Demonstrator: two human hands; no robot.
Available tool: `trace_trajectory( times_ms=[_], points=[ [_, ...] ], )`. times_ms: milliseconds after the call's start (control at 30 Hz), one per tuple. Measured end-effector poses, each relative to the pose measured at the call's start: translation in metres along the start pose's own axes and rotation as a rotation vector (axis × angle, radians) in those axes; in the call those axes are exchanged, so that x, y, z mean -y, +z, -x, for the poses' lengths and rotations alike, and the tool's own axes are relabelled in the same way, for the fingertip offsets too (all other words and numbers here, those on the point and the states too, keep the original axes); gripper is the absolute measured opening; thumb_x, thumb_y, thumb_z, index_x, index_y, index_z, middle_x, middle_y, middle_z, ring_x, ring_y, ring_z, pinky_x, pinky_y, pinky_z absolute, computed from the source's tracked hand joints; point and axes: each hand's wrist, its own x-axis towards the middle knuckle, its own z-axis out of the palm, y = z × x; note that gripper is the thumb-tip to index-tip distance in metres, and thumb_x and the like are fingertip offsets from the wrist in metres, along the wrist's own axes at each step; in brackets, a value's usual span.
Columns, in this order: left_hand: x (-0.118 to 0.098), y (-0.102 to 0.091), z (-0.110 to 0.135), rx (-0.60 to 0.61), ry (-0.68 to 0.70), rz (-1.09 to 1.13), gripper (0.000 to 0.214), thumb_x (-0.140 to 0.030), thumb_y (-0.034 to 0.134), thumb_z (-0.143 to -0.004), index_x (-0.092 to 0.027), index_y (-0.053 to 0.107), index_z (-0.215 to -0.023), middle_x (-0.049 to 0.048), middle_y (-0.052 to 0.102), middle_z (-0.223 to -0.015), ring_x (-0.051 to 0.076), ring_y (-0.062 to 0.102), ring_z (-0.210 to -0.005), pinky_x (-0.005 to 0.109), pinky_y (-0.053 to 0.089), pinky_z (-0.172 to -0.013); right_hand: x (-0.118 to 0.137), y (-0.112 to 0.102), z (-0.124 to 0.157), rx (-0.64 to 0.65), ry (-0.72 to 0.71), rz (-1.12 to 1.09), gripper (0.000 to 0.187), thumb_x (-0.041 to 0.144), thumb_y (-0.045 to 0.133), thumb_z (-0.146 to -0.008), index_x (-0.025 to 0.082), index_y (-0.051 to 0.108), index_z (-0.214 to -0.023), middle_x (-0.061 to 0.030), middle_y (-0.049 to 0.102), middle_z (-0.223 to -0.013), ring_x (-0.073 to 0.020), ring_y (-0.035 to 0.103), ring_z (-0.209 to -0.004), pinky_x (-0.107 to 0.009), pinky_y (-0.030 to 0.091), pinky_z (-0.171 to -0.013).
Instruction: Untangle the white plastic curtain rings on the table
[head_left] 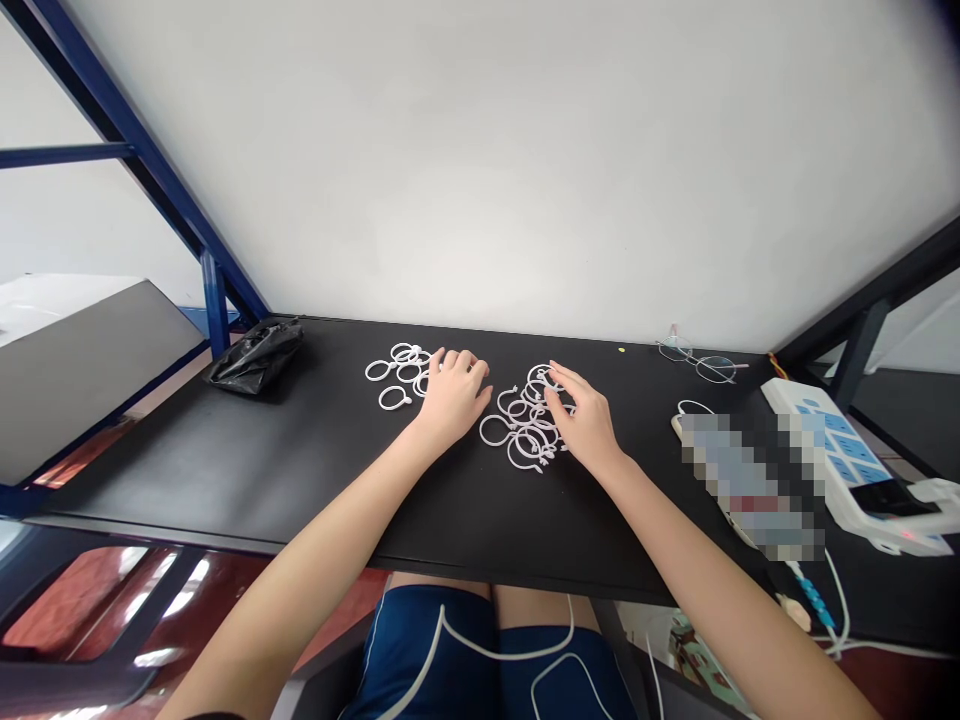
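Observation:
My left hand [456, 395] rests palm down over the right edge of a small group of white plastic rings [393, 399], its fingers slightly bent and its thumb apart. These rings look closed, and my fingers hide some of them. To the right, a tangled pile of white plastic rings [517, 435] lies on the black table; several of these have open, hooked ends. My right hand [583, 412] is at the right side of that pile, fingers and thumb apart, fingertips against the upper rings. No ring is plainly gripped in either hand.
A crumpled black plastic bag [259, 355] lies at the table's left end. At the right are eyeglasses [697, 358], a phone [742, 490] with a cable, and a white power strip [847, 460]. A blue metal frame [150, 150] rises at the left, before a white wall [487, 170].

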Motion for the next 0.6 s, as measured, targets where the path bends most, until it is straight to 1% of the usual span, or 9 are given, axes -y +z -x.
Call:
trace_trajectory(
  times_ms=[67,133,200,233,300,400,467,600],
  points=[
    [-0.004,0.001,0.0,0.016,0.065,0.079,0.01,-0.027,0.055,-0.09,-0.02,0.059,-0.095,0.0059,0.061,-0.099,0.023,0.055,-0.097,0.046,0.031,-0.108,0.002,-0.001,0.0,-0.042,-0.015,-0.032,0.03,0.027,0.051,-0.092,0.016,0.067,-0.115,-0.0136,0.063,-0.128,-0.0269,0.065,-0.109,-0.047,0.052,-0.096],
    [-0.009,0.001,0.001,0.03,0.141,0.14,0.01,-0.027,0.054,-0.091,-0.02,0.057,-0.096,0.0047,0.061,-0.098,0.021,0.055,-0.095,0.045,0.032,-0.107,0.004,-0.001,-0.001,-0.08,-0.029,-0.06,0.029,0.026,0.051,-0.091,0.018,0.067,-0.115,-0.0127,0.064,-0.127,-0.0233,0.069,-0.093,-0.044,0.057,-0.088],
    [-0.012,0.0,0.002,0.034,0.205,0.179,0.011,-0.025,0.052,-0.092,-0.02,0.056,-0.101,0.0049,0.061,-0.1,0.02,0.056,-0.094,0.044,0.036,-0.104,0.006,-0.002,-0.001,-0.104,-0.041,-0.093,0.028,0.026,0.052,-0.091,0.019,0.067,-0.113,-0.0121,0.064,-0.126,-0.0194,0.07,-0.078,-0.041,0.059,-0.081],
    [-0.014,-0.001,0.002,0.035,0.231,0.197,0.013,-0.025,0.051,-0.092,-0.02,0.055,-0.104,0.0053,0.061,-0.101,0.021,0.056,-0.095,0.042,0.039,-0.1,0.008,-0.002,-0.001,-0.109,-0.047,-0.112,0.027,0.026,0.053,-0.091,0.019,0.067,-0.113,-0.0119,0.064,-0.125,-0.0182,0.069,-0.075,-0.039,0.06,-0.078],
    [-0.016,-0.002,0.002,0.039,0.272,0.232,0.017,-0.024,0.05,-0.093,-0.019,0.053,-0.109,0.0066,0.061,-0.103,0.021,0.056,-0.096,0.039,0.043,-0.092,0.01,-0.002,0.0,-0.111,-0.059,-0.147,0.026,0.026,0.054,-0.09,0.019,0.068,-0.112,-0.0118,0.065,-0.124,-0.017,0.069,-0.072,-0.038,0.061,-0.075],
    [-0.018,-0.003,0.003,0.049,0.32,0.273,0.019,-0.026,0.049,-0.094,-0.018,0.053,-0.11,0.0079,0.061,-0.104,0.021,0.058,-0.095,0.036,0.047,-0.083,0.013,-0.002,0.001,-0.095,-0.081,-0.188,0.026,0.026,0.057,-0.088,0.02,0.067,-0.112,-0.0117,0.064,-0.125,-0.0164,0.069,-0.071,-0.038,0.061,-0.076],
    [-0.018,-0.003,0.003,0.034,0.337,0.3,0.017,-0.028,0.049,-0.094,-0.017,0.054,-0.106,0.0082,0.061,-0.104,0.02,0.059,-0.092,0.034,0.048,-0.079,0.014,-0.002,0.002,-0.074,-0.1,-0.218,0.028,0.025,0.059,-0.087,0.02,0.066,-0.114,-0.0116,0.063,-0.127,-0.0164,0.069,-0.072,-0.039,0.061,-0.079],
    [-0.019,-0.003,0.002,-0.054,0.343,0.338,0.015,-0.03,0.049,-0.095,-0.016,0.056,-0.096,0.0076,0.062,-0.1,0.018,0.06,-0.086,0.031,0.048,-0.073,0.017,-0.002,0.003,-0.021,-0.136,-0.277,0.035,0.021,0.06,-0.086,0.022,0.063,-0.121,-0.0113,0.059,-0.132,-0.0165,0.069,-0.078,-0.039,0.062,-0.081]
  ],
)
